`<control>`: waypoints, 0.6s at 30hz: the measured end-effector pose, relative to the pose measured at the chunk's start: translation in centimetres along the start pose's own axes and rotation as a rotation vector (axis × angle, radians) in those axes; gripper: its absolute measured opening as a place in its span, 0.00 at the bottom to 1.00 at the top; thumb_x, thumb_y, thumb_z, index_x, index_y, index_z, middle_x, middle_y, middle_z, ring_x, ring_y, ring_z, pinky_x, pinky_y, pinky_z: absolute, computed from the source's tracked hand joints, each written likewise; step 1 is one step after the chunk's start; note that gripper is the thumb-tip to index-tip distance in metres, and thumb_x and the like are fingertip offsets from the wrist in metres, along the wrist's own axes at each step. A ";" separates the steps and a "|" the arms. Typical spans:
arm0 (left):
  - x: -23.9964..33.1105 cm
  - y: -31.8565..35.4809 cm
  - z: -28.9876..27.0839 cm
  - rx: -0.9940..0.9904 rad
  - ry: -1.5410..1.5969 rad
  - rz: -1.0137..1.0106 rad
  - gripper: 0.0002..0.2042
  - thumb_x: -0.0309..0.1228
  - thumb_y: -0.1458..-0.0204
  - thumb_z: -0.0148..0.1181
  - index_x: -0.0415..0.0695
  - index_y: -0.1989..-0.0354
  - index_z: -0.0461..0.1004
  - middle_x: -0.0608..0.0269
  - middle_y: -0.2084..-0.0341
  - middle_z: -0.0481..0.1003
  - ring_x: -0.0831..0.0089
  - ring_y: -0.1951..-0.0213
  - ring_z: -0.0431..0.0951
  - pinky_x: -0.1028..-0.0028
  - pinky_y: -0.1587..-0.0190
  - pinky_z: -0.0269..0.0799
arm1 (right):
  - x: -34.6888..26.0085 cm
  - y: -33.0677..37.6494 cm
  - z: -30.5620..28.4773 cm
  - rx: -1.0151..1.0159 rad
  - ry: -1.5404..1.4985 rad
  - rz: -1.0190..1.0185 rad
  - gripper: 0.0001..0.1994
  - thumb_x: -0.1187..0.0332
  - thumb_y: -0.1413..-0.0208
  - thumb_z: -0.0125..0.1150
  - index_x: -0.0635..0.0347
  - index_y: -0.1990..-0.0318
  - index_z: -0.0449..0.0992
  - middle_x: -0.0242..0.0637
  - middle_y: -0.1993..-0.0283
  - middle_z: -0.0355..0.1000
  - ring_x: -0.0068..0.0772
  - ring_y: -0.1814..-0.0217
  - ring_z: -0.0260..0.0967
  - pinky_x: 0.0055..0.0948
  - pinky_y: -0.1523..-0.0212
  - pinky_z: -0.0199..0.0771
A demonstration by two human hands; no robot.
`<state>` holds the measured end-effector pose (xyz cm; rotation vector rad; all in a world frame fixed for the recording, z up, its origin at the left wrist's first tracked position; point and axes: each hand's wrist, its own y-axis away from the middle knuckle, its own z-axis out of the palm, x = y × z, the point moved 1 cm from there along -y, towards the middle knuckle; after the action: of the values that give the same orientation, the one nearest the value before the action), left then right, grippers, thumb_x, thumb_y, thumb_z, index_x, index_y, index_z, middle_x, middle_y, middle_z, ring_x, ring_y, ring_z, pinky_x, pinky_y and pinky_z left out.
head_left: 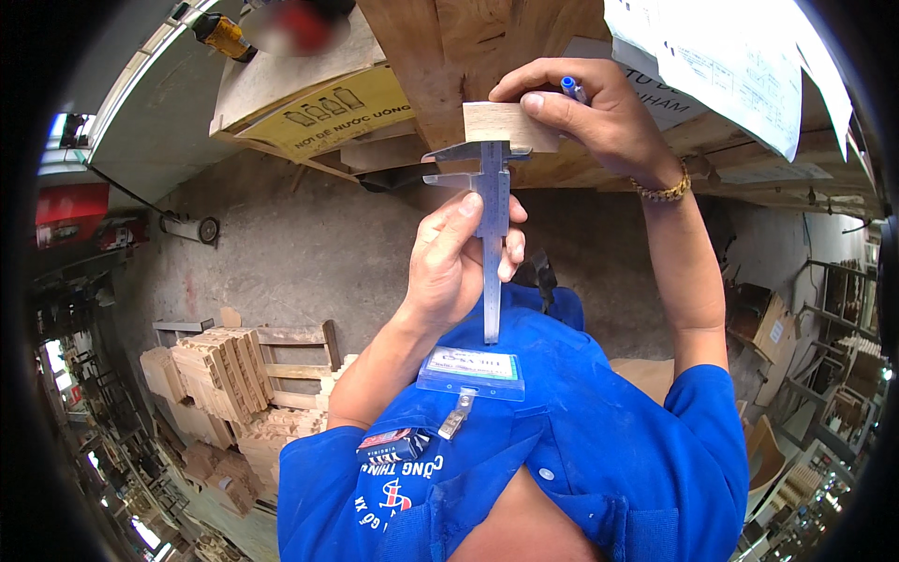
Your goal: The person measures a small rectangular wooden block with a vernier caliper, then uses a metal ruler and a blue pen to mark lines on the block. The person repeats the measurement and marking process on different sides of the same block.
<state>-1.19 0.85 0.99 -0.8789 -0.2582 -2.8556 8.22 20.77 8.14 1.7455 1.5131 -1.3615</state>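
The left hand (440,267), at the centre of the frame, is closing its thumb and fingers around a metal caliper (494,201), which is standing nearly upright, its long jaws pointing left and slightly apart. The right hand (618,117), upper right of centre, is pinching a pale wood block (494,117) between thumb and fingertips while also keeping a blue pen (573,90) in its grip. The block is lying level at upper centre, and the caliper's top is overlapping its lower edge. White papers (721,80) are hanging at upper right; stacked wood pieces (220,370) are sitting at lower left.
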 end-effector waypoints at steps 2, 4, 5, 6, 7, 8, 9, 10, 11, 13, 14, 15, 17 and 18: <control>-0.1 0.1 -0.1 -0.004 0.002 -0.004 0.20 0.41 0.31 0.45 0.32 0.53 0.72 0.49 0.65 0.76 0.68 0.70 0.78 0.75 0.72 0.73 | 0.1 0.0 0.1 0.003 -0.006 -0.016 0.13 0.68 0.38 0.57 0.66 0.53 0.80 0.34 0.58 0.79 0.21 0.58 0.73 0.23 0.56 0.72; -0.3 0.2 -0.3 0.004 0.006 -0.003 0.20 0.41 0.31 0.45 0.32 0.53 0.72 0.49 0.66 0.76 0.69 0.70 0.77 0.75 0.73 0.73 | 0.3 0.0 0.2 0.003 -0.012 -0.011 0.13 0.67 0.38 0.57 0.67 0.53 0.80 0.34 0.58 0.79 0.22 0.57 0.73 0.23 0.54 0.72; -0.4 0.2 -0.5 0.004 -0.006 -0.006 0.20 0.41 0.30 0.44 0.32 0.48 0.69 0.49 0.63 0.75 0.67 0.70 0.77 0.75 0.73 0.72 | 0.4 0.1 0.3 -0.001 -0.010 -0.007 0.13 0.67 0.37 0.57 0.67 0.53 0.80 0.34 0.58 0.79 0.22 0.57 0.74 0.23 0.54 0.73; -0.5 0.3 -0.6 0.005 -0.017 -0.009 0.21 0.41 0.30 0.43 0.33 0.42 0.65 0.48 0.60 0.75 0.66 0.69 0.77 0.75 0.73 0.71 | 0.5 0.1 0.3 -0.004 -0.008 -0.002 0.13 0.67 0.37 0.58 0.67 0.53 0.80 0.35 0.58 0.79 0.22 0.56 0.74 0.23 0.53 0.73; -0.6 0.3 -0.7 0.004 -0.028 -0.012 0.23 0.41 0.30 0.42 0.33 0.37 0.62 0.48 0.57 0.74 0.64 0.68 0.77 0.75 0.74 0.71 | 0.6 0.2 0.4 -0.007 -0.006 0.002 0.13 0.67 0.37 0.58 0.67 0.53 0.80 0.35 0.58 0.79 0.22 0.56 0.74 0.23 0.53 0.73; -0.7 0.4 -0.9 0.009 -0.021 -0.012 0.23 0.41 0.30 0.42 0.33 0.37 0.63 0.48 0.57 0.74 0.65 0.68 0.76 0.75 0.74 0.71 | 0.7 0.2 0.4 -0.014 -0.012 0.017 0.13 0.67 0.37 0.58 0.67 0.53 0.80 0.35 0.58 0.79 0.22 0.56 0.74 0.23 0.53 0.73; -0.8 0.4 -0.9 0.013 -0.013 -0.012 0.23 0.41 0.30 0.42 0.33 0.37 0.63 0.48 0.58 0.74 0.65 0.68 0.76 0.75 0.74 0.70 | 0.8 0.2 0.4 -0.021 -0.018 0.031 0.13 0.67 0.37 0.58 0.67 0.53 0.80 0.35 0.58 0.79 0.21 0.56 0.74 0.23 0.53 0.73; -0.9 0.4 -1.0 0.016 -0.005 -0.012 0.23 0.41 0.30 0.43 0.32 0.37 0.63 0.48 0.58 0.74 0.66 0.68 0.76 0.76 0.73 0.70 | 0.8 0.3 0.4 -0.026 -0.010 0.032 0.13 0.66 0.37 0.58 0.67 0.53 0.80 0.35 0.58 0.79 0.21 0.56 0.74 0.23 0.53 0.73; -0.9 0.5 -1.1 0.021 -0.006 -0.016 0.23 0.41 0.30 0.43 0.32 0.37 0.63 0.49 0.58 0.74 0.66 0.68 0.76 0.76 0.73 0.70 | 0.9 0.4 0.4 -0.028 -0.021 0.051 0.13 0.67 0.37 0.58 0.67 0.53 0.80 0.35 0.58 0.79 0.21 0.56 0.74 0.23 0.53 0.73; -1.0 0.5 -1.1 0.030 -0.008 -0.021 0.24 0.40 0.30 0.44 0.32 0.37 0.64 0.49 0.58 0.74 0.67 0.68 0.76 0.76 0.73 0.69 | 1.0 0.5 0.4 -0.028 -0.008 0.043 0.13 0.67 0.37 0.58 0.67 0.53 0.80 0.35 0.58 0.79 0.21 0.55 0.74 0.23 0.53 0.73; -1.1 0.5 -1.1 0.029 -0.007 -0.021 0.24 0.40 0.30 0.44 0.31 0.37 0.64 0.49 0.58 0.75 0.67 0.68 0.76 0.77 0.73 0.69 | 1.1 0.6 0.5 -0.023 -0.020 0.055 0.12 0.67 0.37 0.58 0.67 0.53 0.80 0.34 0.58 0.79 0.21 0.56 0.73 0.23 0.53 0.73; -1.1 0.5 -1.1 0.028 -0.007 -0.021 0.24 0.40 0.30 0.44 0.31 0.37 0.64 0.49 0.58 0.75 0.67 0.68 0.76 0.77 0.73 0.69 | 1.2 0.6 0.5 -0.016 -0.022 0.049 0.12 0.67 0.37 0.58 0.67 0.53 0.80 0.34 0.58 0.79 0.20 0.56 0.73 0.23 0.53 0.73; -1.1 0.4 -1.2 0.021 -0.006 -0.021 0.24 0.40 0.30 0.45 0.31 0.37 0.64 0.49 0.58 0.75 0.68 0.68 0.76 0.77 0.73 0.69 | 1.3 0.7 0.6 -0.011 -0.021 0.051 0.12 0.67 0.37 0.58 0.66 0.53 0.80 0.34 0.58 0.79 0.20 0.56 0.73 0.23 0.53 0.72; -1.2 0.4 -1.2 0.015 -0.007 -0.021 0.24 0.40 0.30 0.45 0.31 0.37 0.64 0.49 0.58 0.75 0.68 0.68 0.76 0.77 0.73 0.70 | 1.3 0.8 0.5 -0.014 -0.017 0.057 0.12 0.67 0.37 0.58 0.67 0.53 0.80 0.34 0.58 0.79 0.20 0.56 0.73 0.23 0.54 0.72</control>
<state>-0.81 0.30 -0.58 -0.8882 -0.2903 -2.8667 8.61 20.72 6.58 1.7508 1.4497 -1.3315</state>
